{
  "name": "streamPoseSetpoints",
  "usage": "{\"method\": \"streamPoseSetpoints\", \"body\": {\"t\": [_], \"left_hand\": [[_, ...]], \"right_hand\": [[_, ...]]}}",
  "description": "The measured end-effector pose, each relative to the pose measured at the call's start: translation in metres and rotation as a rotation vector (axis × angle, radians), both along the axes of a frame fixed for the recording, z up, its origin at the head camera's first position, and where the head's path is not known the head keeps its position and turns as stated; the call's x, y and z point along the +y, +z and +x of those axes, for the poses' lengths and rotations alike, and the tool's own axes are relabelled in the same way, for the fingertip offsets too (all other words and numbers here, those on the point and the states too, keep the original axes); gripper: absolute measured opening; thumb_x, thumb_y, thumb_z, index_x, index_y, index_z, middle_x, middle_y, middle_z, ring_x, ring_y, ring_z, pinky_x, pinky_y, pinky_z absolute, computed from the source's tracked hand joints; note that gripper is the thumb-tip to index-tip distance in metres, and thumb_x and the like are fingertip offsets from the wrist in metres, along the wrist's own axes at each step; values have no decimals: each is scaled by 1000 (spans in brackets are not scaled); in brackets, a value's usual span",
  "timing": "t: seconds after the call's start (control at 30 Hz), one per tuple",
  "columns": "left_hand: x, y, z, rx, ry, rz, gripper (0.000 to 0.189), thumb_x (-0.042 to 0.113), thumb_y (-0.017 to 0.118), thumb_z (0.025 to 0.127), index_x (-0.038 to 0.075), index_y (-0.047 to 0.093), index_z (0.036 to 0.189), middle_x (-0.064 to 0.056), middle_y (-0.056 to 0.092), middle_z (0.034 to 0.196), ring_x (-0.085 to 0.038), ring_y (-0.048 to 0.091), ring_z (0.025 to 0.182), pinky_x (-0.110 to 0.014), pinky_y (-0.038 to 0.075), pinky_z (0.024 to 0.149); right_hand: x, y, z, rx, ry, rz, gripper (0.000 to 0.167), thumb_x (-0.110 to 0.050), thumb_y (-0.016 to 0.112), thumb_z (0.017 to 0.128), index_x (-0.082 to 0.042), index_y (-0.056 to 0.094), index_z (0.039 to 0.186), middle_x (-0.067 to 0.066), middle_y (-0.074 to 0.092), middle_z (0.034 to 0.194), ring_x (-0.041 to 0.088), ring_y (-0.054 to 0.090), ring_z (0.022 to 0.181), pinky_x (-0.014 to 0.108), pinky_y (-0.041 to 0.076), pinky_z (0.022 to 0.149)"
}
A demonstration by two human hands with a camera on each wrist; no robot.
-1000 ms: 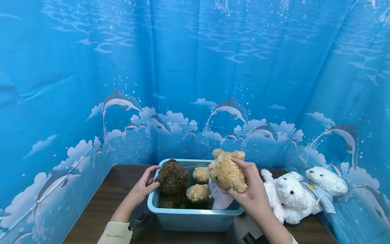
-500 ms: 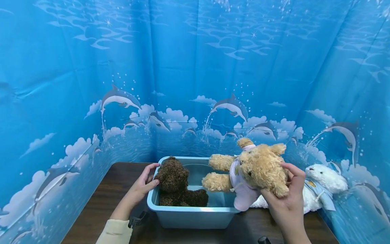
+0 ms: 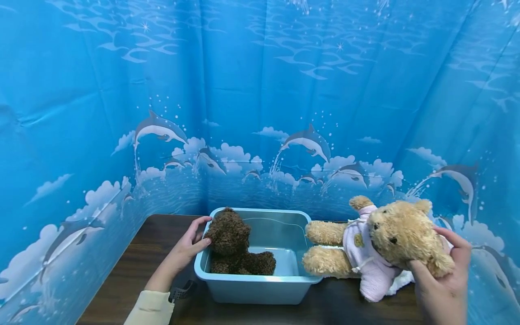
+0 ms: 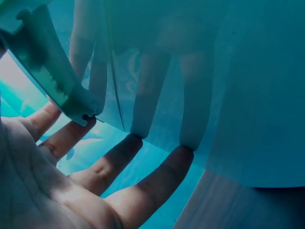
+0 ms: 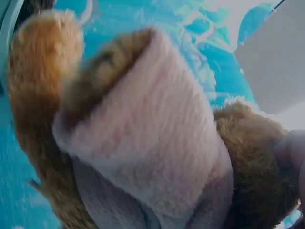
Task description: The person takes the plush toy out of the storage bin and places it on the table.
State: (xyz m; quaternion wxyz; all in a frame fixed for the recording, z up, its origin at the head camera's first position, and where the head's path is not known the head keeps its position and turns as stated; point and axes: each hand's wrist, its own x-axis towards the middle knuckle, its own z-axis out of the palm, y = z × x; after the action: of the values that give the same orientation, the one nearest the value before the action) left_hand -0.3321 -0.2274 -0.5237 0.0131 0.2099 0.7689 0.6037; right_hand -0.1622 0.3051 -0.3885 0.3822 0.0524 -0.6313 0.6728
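My right hand point(image 3: 443, 271) grips a tan teddy bear point(image 3: 400, 232) by the head, thumb and fingers on either side. The bear lies sideways in the air, legs toward the bin, wearing a pale pink top point(image 5: 157, 129) with a small yellow emblem. My left hand point(image 3: 184, 246) holds the left rim of a light blue plastic bin point(image 3: 257, 289); in the left wrist view its fingertips point(image 4: 186, 149) press on the outer wall. Inside the bin's left end sits a dark brown teddy bear point(image 3: 229, 234), close to my left thumb.
The bin stands on a dark wood table point(image 3: 142, 253). White plush fur point(image 3: 402, 280) shows past the tan bear on the right, most of it hidden. A blue curtain point(image 3: 252, 113) printed with dolphins surrounds the table's back and sides.
The tan bear has come up out of the bin and moved right in my right hand, now covering most of the white plush bears. My left hand stays at the rim.
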Motion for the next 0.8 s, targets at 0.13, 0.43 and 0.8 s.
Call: {"method": "streamPoseSetpoints", "body": {"t": [0.13,0.43,0.8], "left_hand": [[-1,2,-1,4,-3,1,65,19,58,111,11,25,168,-28,32,170,-54,42,151,-26,52,102],[-3,0,-2,-2,17,6,65,20,59,111,11,26,167,-27,33,169,-51,44,150,-22,51,101],[-4,-3,0,1,35,-10,65,20,58,111,12,27,167,-26,32,171,-54,44,152,-50,52,112]], "right_hand": [[30,-5,1,-14,6,-40,88,36,38,89,-10,36,164,13,40,157,21,55,127,19,57,80],[107,-35,2,-55,104,40,79,29,34,98,-14,34,164,-4,40,152,7,54,124,14,53,77],[176,-84,2,-160,47,-42,85,31,31,87,-25,44,149,-12,46,138,-6,59,108,13,54,69]]}}
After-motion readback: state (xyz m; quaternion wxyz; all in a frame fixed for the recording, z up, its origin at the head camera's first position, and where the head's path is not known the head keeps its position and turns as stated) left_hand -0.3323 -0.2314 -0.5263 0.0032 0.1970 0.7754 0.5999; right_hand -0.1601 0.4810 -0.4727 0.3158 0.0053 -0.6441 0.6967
